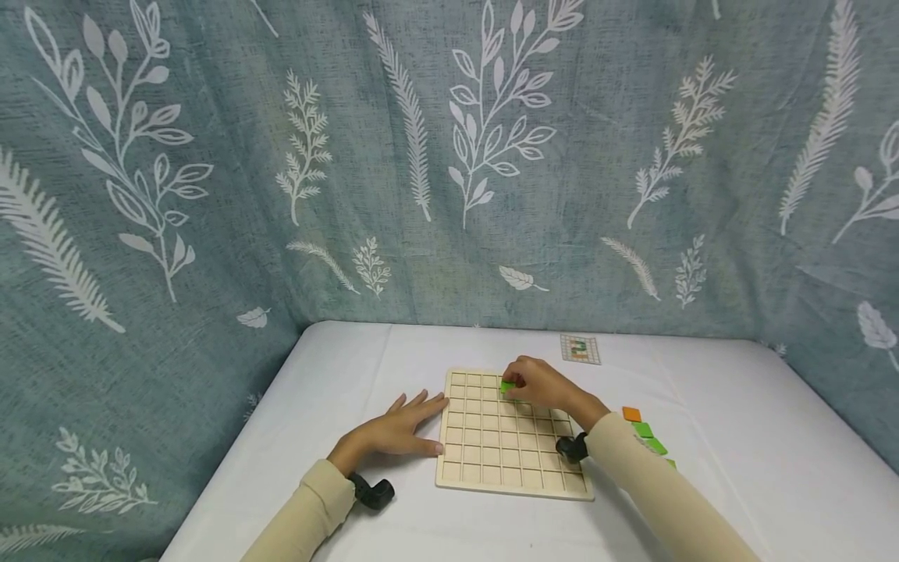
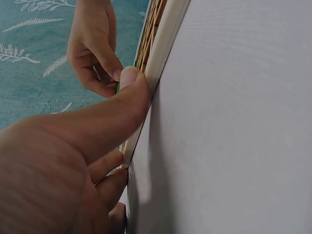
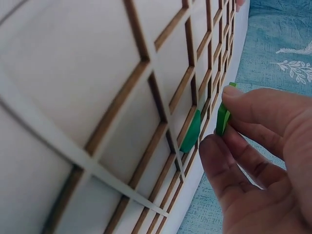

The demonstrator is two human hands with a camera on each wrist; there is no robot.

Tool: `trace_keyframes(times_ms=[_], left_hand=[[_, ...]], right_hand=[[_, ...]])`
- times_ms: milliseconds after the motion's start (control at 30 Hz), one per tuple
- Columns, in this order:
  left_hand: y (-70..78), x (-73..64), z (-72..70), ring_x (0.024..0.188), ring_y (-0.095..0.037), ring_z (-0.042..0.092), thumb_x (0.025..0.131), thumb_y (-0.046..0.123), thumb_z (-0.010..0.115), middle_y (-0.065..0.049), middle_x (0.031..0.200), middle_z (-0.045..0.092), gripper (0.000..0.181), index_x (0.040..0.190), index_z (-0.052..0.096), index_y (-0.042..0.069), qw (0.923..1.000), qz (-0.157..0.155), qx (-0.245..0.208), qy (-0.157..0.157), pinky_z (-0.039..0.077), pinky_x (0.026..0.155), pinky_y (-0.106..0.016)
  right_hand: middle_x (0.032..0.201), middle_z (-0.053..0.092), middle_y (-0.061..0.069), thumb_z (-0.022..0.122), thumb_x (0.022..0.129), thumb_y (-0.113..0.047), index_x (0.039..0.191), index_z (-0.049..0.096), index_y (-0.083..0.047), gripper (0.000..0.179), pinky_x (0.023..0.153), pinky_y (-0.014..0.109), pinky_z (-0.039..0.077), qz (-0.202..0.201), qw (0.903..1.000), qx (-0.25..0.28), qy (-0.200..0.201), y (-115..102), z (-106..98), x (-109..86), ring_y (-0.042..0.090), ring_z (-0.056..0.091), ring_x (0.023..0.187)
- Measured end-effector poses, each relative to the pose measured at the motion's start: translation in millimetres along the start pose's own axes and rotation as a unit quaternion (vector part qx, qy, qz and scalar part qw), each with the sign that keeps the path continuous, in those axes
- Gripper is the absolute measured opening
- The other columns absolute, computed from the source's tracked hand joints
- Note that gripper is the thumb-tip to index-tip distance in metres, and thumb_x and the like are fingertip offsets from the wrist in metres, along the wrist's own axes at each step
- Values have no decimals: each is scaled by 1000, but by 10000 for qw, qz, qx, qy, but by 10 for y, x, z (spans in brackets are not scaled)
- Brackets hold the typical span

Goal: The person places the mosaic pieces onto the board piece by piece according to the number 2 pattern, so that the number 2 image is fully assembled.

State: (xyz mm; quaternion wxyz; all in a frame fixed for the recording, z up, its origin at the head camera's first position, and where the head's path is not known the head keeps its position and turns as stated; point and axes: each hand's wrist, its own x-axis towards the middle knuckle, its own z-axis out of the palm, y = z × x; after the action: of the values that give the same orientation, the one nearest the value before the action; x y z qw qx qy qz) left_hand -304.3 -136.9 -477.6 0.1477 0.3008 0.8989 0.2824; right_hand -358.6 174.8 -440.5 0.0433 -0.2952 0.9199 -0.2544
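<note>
A light wooden grid board with raised ribs between square cells lies on the white table. Over its far rows, my right hand pinches a small green square tile between thumb and fingers. In the right wrist view the tile is tilted on edge above the grid, and a second, darker green piece shows in a cell behind it. Against the board's left edge rests my left hand, fingers spread; its thumb lies right at the rim in the left wrist view.
Right of the board, partly behind the right sleeve, are loose tiles: an orange tile and several green tiles. A small card with a coloured grid pattern lies beyond the board. A leaf-patterned curtain hangs behind the table.
</note>
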Motion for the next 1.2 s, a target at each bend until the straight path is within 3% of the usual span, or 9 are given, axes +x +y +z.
trace_keyframes(times_ms=[1200], left_hand=[[5,12,4,158,-29,6,89,51,70,-4,167,22,90,160,25,16,10000,-43,-74,29,-8,125,-57]], right_hand=[[98,64,3,76,88,-13,104,74,-7,17,78,32,54,184,9995,25,-236,37,57,53,12,58,87]])
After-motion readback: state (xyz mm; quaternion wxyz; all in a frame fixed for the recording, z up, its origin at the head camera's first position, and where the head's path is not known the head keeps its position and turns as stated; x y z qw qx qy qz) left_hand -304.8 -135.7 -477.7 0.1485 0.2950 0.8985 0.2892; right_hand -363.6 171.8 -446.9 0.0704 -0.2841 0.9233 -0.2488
